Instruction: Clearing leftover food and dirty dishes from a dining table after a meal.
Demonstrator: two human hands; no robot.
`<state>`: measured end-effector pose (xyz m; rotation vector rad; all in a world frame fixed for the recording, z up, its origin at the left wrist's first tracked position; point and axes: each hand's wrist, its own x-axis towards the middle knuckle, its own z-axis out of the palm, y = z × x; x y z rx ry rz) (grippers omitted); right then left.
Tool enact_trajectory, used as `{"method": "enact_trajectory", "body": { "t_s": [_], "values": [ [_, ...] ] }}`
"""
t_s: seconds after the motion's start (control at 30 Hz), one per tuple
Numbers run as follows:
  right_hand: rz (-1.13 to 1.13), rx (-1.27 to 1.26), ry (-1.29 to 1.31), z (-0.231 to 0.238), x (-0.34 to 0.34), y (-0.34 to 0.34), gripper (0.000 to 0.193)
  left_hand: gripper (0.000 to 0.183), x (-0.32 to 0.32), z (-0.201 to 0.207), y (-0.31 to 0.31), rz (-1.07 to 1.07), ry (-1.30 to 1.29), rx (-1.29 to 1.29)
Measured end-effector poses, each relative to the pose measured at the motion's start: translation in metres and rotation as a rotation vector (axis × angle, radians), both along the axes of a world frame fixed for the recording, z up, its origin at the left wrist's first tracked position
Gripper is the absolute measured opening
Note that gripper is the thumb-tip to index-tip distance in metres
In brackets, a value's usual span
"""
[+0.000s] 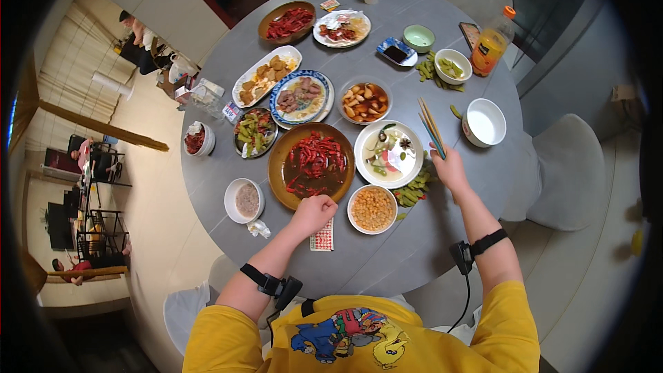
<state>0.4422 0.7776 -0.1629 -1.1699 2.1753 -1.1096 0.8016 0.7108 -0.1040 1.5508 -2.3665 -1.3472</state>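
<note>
My right hand (450, 167) is closed around a pair of chopsticks (431, 124), their thin ends pointing away from me. It is over the table just right of a white plate (360, 159) with broth, star anise and dark pepper bits. My left hand (316, 213) is curled into a loose fist at the near rim of a large brown bowl (275, 173) of red chillies in dark sauce. Nothing shows in its fingers. Under its edge lies a red-and-white patterned card (322, 240). A bowl of yellow beans or nuts (373, 210) stands between my hands.
Many dishes crowd the round grey table (428, 255). Edamame pods (412, 190) lie near my right hand. A white bowl (485, 123) and an orange drink bottle (493, 41) stand to the right. At left is a bowl of porridge (246, 200) beside a crumpled tissue (259, 228).
</note>
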Motion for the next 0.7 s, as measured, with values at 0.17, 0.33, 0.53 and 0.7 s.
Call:
{"method": "enact_trajectory", "body": {
  "t_s": [0.17, 0.33, 0.53, 0.7],
  "values": [
    [0.065, 0.190, 0.030, 0.006, 0.006, -0.046, 0.026, 0.019, 0.020, 0.007, 0.003, 0.057, 0.024, 0.087],
    [0.231, 0.277, 0.085, -0.015, -0.002, -0.060, 0.027, 0.018, 0.026, 0.010, 0.008, 0.105, 0.152, 0.113],
    [0.263, 0.307, 0.026, -0.016, -0.008, -0.062, 0.028, 0.018, 0.020, 0.010, 0.007, 0.138, 0.201, 0.154],
    [0.219, 0.259, -0.080, -0.017, -0.018, -0.049, 0.024, 0.018, 0.009, 0.013, 0.003, 0.113, 0.209, 0.163]
  ]
}}
